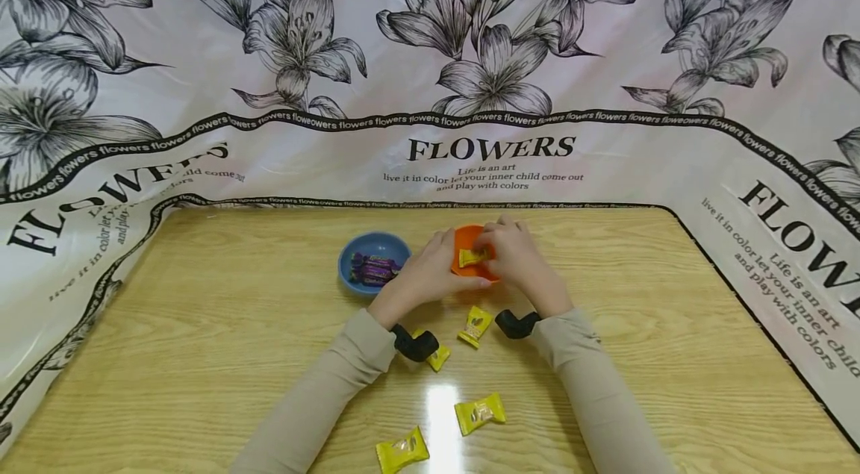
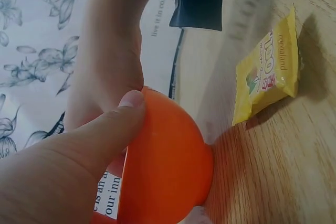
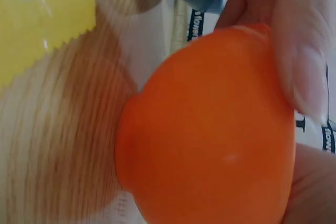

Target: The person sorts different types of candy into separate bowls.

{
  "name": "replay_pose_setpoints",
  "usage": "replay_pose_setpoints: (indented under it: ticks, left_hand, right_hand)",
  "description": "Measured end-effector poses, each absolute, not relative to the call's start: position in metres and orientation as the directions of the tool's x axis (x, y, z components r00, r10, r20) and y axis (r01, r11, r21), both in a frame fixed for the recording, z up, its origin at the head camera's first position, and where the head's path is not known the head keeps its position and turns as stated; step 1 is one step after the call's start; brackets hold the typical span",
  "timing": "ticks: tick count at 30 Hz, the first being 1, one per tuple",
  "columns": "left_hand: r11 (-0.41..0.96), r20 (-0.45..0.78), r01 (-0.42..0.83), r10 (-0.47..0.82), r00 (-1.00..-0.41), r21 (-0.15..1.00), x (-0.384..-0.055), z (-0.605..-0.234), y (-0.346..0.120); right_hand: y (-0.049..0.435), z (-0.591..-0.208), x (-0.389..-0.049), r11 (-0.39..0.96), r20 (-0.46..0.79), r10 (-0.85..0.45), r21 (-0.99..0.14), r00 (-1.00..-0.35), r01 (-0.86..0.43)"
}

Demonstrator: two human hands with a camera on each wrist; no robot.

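My left hand (image 1: 430, 269) grips the orange bowl (image 2: 163, 156) at its left side, the thumb (image 2: 118, 124) lying against the outside by the rim. Over the bowl's right side, my right hand (image 1: 517, 257) reaches in with curled fingers and pinches the right end of a yellow wrapped candy (image 1: 470, 257). Part of that candy is hidden under the fingers. Just in front of the bowl lies another yellow candy (image 1: 475, 326), seen large in the left wrist view. To the left stands a blue bowl (image 1: 347, 280) with several purple wrapped candies (image 1: 372, 270) inside.
A yellow candy (image 1: 438, 358) lies partly hidden under the left wrist's black camera mount (image 1: 415, 344). Two more, a right one (image 1: 480, 413) and a left one (image 1: 403, 450), lie nearer the front of the wooden table (image 1: 235, 325). A flower-printed sheet (image 1: 322, 160) hangs around the table.
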State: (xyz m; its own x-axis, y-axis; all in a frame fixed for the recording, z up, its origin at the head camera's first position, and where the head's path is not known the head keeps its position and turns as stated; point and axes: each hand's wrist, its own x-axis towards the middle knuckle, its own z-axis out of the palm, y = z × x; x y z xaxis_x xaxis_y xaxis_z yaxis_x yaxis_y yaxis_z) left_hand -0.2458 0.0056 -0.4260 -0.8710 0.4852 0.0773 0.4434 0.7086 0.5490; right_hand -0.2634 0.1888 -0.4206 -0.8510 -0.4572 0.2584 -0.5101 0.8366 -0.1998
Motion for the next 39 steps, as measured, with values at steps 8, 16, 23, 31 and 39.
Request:
replay_pose_setpoints:
  ticks: [8, 16, 23, 31, 39]
  left_hand:
    - [0.715, 0.081, 0.448, 0.485, -0.871, 0.537, -0.245, -0.423, 0.006]
    - [0.727, 0.079, 0.454, 0.487, -0.87, 0.515, -0.244, -0.423, 0.005]
    - [0.729, 0.079, 0.456, 0.489, -0.869, 0.511, -0.244, -0.423, 0.005]
    - [0.736, 0.064, 0.454, 0.492, -0.868, 0.502, -0.244, -0.422, 0.004]
    - [0.758, 0.041, 0.451, 0.492, -0.87, 0.471, -0.246, -0.422, 0.004]
  right_hand:
    - [0.183, -0.42, -0.261, 0.878, 0.237, -0.417, -0.143, -0.877, -0.456]
    - [0.182, -0.418, -0.258, 0.872, 0.254, -0.406, -0.18, -0.878, -0.455]
    - [0.184, -0.409, -0.25, 0.824, 0.33, -0.417, -0.256, -0.846, -0.506]
    - [0.181, -0.391, -0.226, 0.675, 0.435, -0.425, -0.432, -0.794, -0.598]
    - [0.17, -0.385, -0.183, 0.55, 0.543, -0.431, -0.475, -0.721, -0.687]
